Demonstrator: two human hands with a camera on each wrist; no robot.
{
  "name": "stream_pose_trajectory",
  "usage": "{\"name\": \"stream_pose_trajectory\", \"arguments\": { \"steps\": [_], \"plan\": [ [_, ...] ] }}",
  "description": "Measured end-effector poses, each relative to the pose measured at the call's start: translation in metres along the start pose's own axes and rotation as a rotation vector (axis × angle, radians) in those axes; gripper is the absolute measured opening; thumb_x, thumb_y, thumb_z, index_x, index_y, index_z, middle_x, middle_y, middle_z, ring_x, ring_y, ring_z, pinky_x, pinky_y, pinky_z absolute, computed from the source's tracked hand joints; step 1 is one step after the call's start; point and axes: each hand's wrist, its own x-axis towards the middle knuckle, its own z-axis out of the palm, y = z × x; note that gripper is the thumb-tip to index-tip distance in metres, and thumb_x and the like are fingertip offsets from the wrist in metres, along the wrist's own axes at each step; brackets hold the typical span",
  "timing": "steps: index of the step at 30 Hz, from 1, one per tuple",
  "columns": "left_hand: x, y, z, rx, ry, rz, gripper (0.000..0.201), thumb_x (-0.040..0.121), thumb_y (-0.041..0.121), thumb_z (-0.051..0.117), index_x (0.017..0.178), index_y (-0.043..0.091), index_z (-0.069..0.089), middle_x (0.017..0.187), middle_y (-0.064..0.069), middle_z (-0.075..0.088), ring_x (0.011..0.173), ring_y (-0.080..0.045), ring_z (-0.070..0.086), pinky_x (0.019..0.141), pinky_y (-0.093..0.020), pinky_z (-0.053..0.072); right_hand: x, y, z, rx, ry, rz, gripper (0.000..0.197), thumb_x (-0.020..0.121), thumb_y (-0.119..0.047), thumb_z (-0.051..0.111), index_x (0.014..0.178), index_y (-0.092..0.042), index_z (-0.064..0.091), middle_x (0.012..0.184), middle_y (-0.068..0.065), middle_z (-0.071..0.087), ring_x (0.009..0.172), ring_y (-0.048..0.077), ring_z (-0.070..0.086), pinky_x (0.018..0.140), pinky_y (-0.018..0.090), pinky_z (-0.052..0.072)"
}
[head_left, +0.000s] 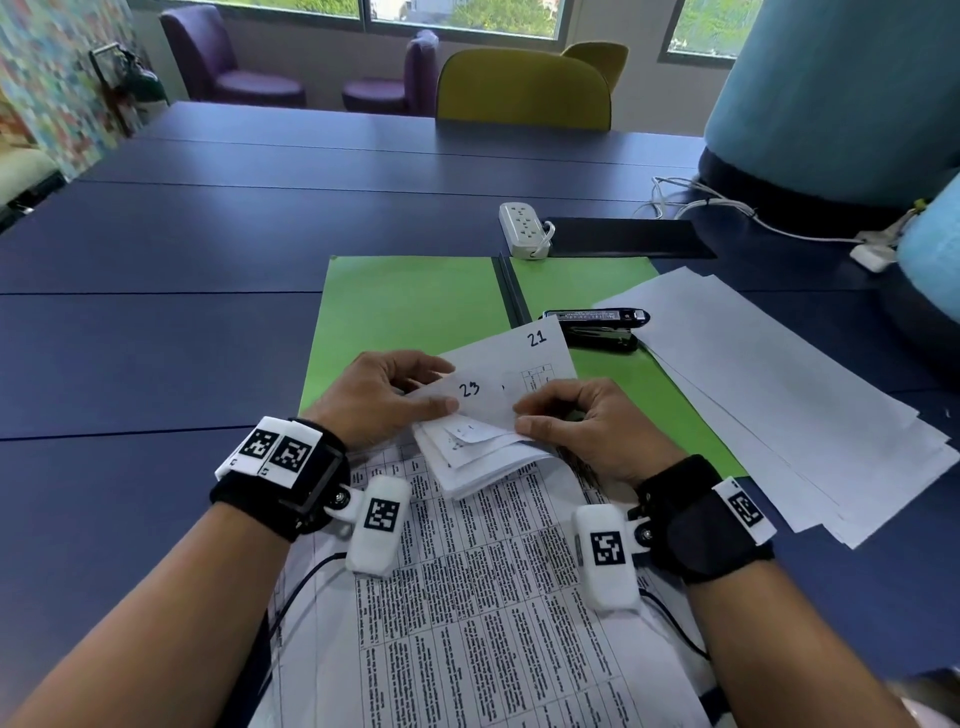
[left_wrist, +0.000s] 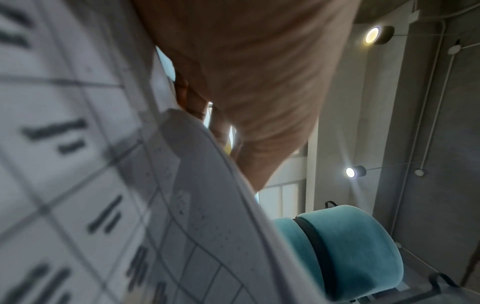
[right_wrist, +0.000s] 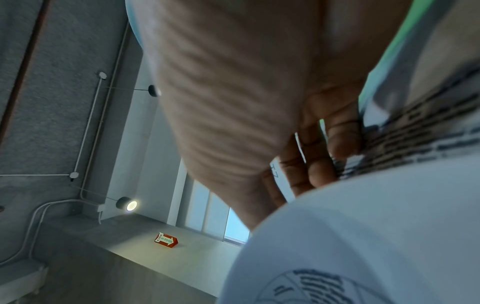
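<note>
1. Front-centre of the desk, L hand (head_left: 384, 400) pinches the upper-left part of sheet 23 (head_left: 470, 389) btw thumb & curled fingers.
2. R hand (head_left: 582, 426) pinches the same sheet's right edge: thumb on top, fingers curled behind. R wrist view shows fingertips (right_wrist: 322, 170) against printed paper.
3. Sheet 23 is the top leaf of a paper bundle (head_left: 483, 457). Its leaves are bent up off the desk, both hands on it.
4. Sheet 21 (head_left: 535, 340) stands just behind sheet 23, tilted up, number handwritten near its top corner.
5. Printed table sheet (head_left: 493, 597) w/ dense text lies flat toward the person, under both wrists. The bundle's curled leaves overlap its far end.
6. Green folder (head_left: 415, 306) lies open & flat beneath the papers, on the blue table (head_left: 156, 312).
7. Black stapler (head_left: 597, 327) sits on the folder's right half, just beyond sheet 21, apart from both hands.
8. Blank white sheets (head_left: 779, 395) are fanned out right of the folder, overlapping its edge.
9. Further back: white power strip (head_left: 522, 228) at the folder's far edge, beside a dark mat (head_left: 623, 236).
</note>
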Motion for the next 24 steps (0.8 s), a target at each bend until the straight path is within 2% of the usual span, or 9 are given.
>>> {"name": "stream_pose_trajectory", "arguments": {
  "steps": [2, 5, 9, 11, 14, 18, 21, 23, 24],
  "plan": [
    [0.000, 0.000, 0.000, -0.022, 0.019, -0.027, 0.023, 0.075, 0.022, 0.087, 0.092, 0.035, 0.078, 0.087, 0.006, 0.077, 0.077, -0.010, 0.069, 0.079, -0.028, 0.056, 0.000, 0.002, 0.000, 0.024, -0.006, 0.024, 0.027, 0.076, -0.014, 0.082, 0.102, -0.012, 0.075, 0.086, 0.003, 0.066, 0.079, 0.013, 0.060, 0.081, 0.030, 0.056],
    [-0.001, 0.000, 0.001, -0.041, 0.015, -0.032, 0.022, 0.075, 0.023, 0.087, 0.091, 0.036, 0.080, 0.089, 0.001, 0.079, 0.077, -0.014, 0.072, 0.082, -0.032, 0.058, 0.000, 0.001, 0.000, -0.001, -0.010, 0.041, 0.029, 0.077, -0.014, 0.081, 0.105, -0.012, 0.075, 0.089, 0.003, 0.071, 0.081, 0.011, 0.064, 0.081, 0.023, 0.057],
    [-0.002, 0.004, 0.002, -0.091, -0.003, 0.004, 0.028, 0.079, 0.013, 0.083, 0.098, 0.033, 0.077, 0.082, 0.006, 0.079, 0.070, -0.006, 0.071, 0.069, -0.018, 0.055, -0.001, -0.002, -0.001, -0.115, -0.022, -0.002, 0.013, 0.081, -0.020, 0.080, 0.094, -0.018, 0.079, 0.091, -0.003, 0.075, 0.084, 0.009, 0.069, 0.079, 0.023, 0.055],
    [-0.004, 0.007, 0.004, -0.110, -0.010, 0.021, 0.026, 0.081, 0.010, 0.081, 0.098, 0.029, 0.076, 0.078, 0.007, 0.078, 0.066, -0.002, 0.070, 0.063, -0.011, 0.052, -0.001, -0.003, -0.001, -0.178, -0.038, -0.022, 0.008, 0.083, -0.023, 0.078, 0.089, -0.020, 0.081, 0.092, 0.002, 0.072, 0.086, 0.018, 0.068, 0.079, 0.030, 0.055],
    [-0.007, 0.010, 0.005, -0.139, -0.003, 0.034, 0.012, 0.078, 0.026, 0.078, 0.090, 0.028, 0.081, 0.086, 0.001, 0.080, 0.075, -0.006, 0.072, 0.069, -0.015, 0.054, -0.001, -0.004, 0.000, -0.221, -0.062, -0.041, 0.014, 0.083, -0.029, 0.076, 0.089, -0.017, 0.081, 0.097, 0.011, 0.070, 0.090, 0.026, 0.066, 0.083, 0.039, 0.054],
    [-0.004, 0.007, 0.003, -0.124, 0.025, 0.023, 0.037, 0.083, 0.052, 0.062, 0.083, 0.022, 0.084, 0.094, -0.008, 0.079, 0.087, -0.018, 0.068, 0.086, -0.030, 0.051, -0.003, -0.005, 0.001, -0.217, -0.082, -0.045, 0.014, 0.083, -0.032, 0.076, 0.083, -0.018, 0.081, 0.094, 0.006, 0.068, 0.082, 0.013, 0.064, 0.078, 0.032, 0.053],
    [-0.002, 0.005, 0.003, -0.097, 0.014, 0.024, 0.023, 0.085, 0.040, 0.071, 0.083, 0.021, 0.083, 0.092, -0.006, 0.080, 0.083, -0.016, 0.069, 0.078, -0.023, 0.054, -0.003, -0.005, 0.001, -0.225, -0.084, -0.045, 0.011, 0.082, -0.030, 0.077, 0.081, -0.020, 0.081, 0.094, 0.003, 0.069, 0.084, 0.014, 0.066, 0.079, 0.033, 0.054],
    [-0.001, 0.004, 0.003, -0.054, 0.002, 0.031, 0.006, 0.085, 0.029, 0.076, 0.086, 0.027, 0.081, 0.089, 0.001, 0.080, 0.081, -0.010, 0.070, 0.074, -0.016, 0.055, -0.003, -0.006, 0.001, -0.212, -0.081, -0.044, 0.008, 0.080, -0.026, 0.080, 0.083, -0.019, 0.081, 0.095, 0.005, 0.069, 0.087, 0.022, 0.066, 0.080, 0.037, 0.054],
    [0.000, 0.002, 0.002, -0.048, 0.002, 0.031, 0.005, 0.084, 0.029, 0.077, 0.088, 0.029, 0.080, 0.090, 0.003, 0.080, 0.081, -0.008, 0.071, 0.074, -0.015, 0.055, -0.004, -0.006, 0.001, -0.205, -0.080, -0.044, 0.009, 0.079, -0.025, 0.080, 0.085, -0.018, 0.081, 0.096, 0.006, 0.069, 0.090, 0.025, 0.066, 0.081, 0.039, 0.054]
  ]
}}
